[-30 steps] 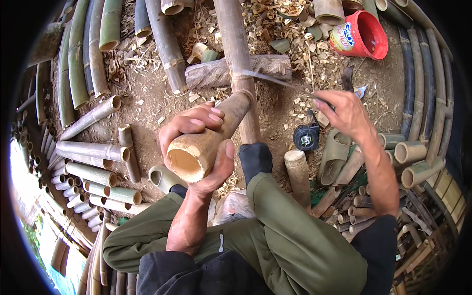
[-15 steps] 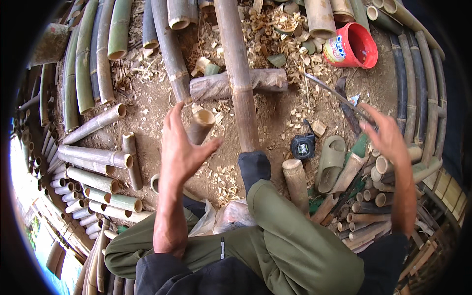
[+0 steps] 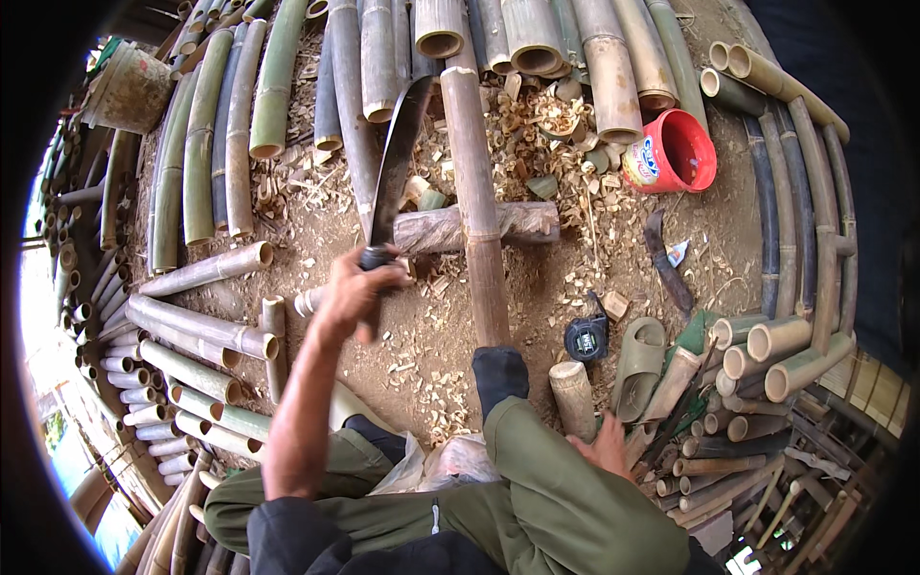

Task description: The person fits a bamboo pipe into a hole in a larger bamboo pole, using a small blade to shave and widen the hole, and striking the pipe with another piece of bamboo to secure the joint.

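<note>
- Machete [image 3: 398, 158] now raised in the left hand [image 3: 356, 297], fist wrapped round its handle; a second ago that hand gripped a bamboo stub.
- Right hand [image 3: 606, 446] rests low by the bamboo offcuts [image 3: 575, 398], fingers hidden; cannot tell its grip.
- Long bamboo pole [image 3: 476, 192] lies across the chopping log [image 3: 460, 228], seemingly ready for a cut.

Dull metal blade [image 3: 398, 158] (matt); glossy plastic bucket [image 3: 671, 153].

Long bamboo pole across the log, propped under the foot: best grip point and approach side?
Grip the bamboo pole mid-shaft, just beyond the log, coming from above with fingers wrapping sideways. It lies flat and round; the near end is pinned by the black-socked foot.
</note>
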`<state>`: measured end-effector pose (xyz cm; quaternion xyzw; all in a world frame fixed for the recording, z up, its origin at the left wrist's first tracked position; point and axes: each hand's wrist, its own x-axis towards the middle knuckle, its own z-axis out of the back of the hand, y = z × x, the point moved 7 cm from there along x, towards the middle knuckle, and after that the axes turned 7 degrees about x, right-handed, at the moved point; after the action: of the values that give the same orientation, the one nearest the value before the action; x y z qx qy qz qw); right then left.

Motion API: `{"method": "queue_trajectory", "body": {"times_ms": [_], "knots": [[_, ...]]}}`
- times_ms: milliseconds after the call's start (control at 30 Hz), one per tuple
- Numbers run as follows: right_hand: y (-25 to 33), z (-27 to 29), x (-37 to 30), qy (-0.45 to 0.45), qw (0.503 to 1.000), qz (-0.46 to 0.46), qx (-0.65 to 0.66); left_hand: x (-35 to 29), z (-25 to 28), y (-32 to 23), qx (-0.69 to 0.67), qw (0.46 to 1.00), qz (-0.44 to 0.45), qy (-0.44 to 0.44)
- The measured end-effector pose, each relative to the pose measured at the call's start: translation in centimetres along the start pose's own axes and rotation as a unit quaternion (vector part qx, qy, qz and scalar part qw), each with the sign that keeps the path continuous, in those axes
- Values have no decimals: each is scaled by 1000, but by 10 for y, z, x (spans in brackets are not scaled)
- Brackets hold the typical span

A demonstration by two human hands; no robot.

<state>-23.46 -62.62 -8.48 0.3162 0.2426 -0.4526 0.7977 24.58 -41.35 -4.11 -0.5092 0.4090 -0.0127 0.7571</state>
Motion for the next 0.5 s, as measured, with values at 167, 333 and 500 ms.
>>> {"method": "queue_trajectory", "body": {"times_ms": [167,333,500], "knots": [[-47,-51,-11,-6,993,-46,108,21,59,-10,461,881,-89,-63],[16,26,-6,123,974,-27,188,39,53,-14,581,809,-90,15],[115,138,18,104,932,75,338,48,46,-15,638,765,-57,63]]}}
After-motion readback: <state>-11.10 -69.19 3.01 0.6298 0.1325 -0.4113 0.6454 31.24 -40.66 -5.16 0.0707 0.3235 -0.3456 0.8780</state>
